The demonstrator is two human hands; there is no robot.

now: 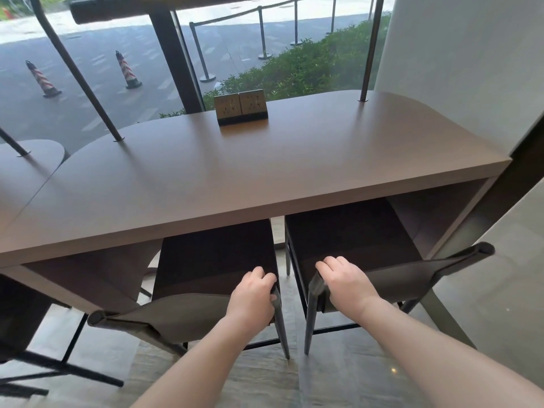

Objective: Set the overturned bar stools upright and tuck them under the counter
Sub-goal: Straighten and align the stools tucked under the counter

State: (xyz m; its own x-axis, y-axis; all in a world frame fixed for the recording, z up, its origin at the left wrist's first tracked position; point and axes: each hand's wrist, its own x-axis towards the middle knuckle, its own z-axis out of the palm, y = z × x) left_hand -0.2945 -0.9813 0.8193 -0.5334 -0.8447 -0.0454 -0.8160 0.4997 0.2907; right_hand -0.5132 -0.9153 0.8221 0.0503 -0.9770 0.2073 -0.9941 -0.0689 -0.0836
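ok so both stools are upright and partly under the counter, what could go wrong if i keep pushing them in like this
1. The left hand and right hand each grip the inner corner of a stool back, with only a narrow gap between them. If the left stool and right stool drift together, fingers could get pinched.
2. Pushing from one corner may make each stool twist rather than slide straight.
3. The right stool sits near the counter side panel, so it may bump it.

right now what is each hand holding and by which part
The left hand grips the left stool by its backrest's right end; the right hand grips the right stool by its backrest's left end.
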